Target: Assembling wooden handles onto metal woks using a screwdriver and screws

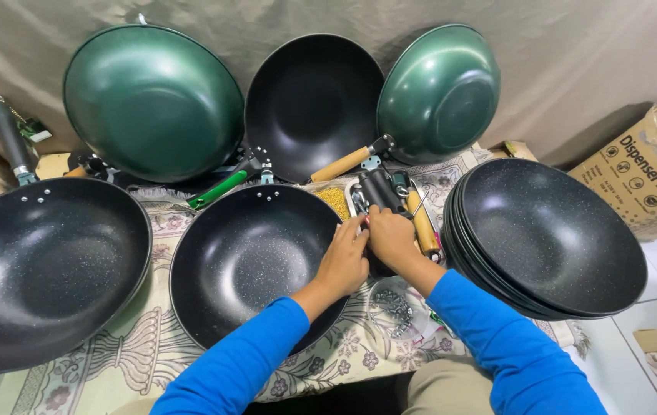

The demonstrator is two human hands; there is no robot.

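Both: left hand (342, 261), right hand (391, 237) fingertips together.

Single head-worn view, steeply down, close over the hands (367, 250).

A patterned mat (144, 346) with floral and vase motifs covers the floor and carries most of the things. On it lie a large black speckled wok (40, 269) at the left, a second black wok (247, 261) in the middle, and a stack of black woks (547, 238) at the right, partly overhanging the white floor tiles (651, 323). A small clear bag of screws (397, 307) lies near the front edge, and a tray of handles (390, 200) sits behind it.
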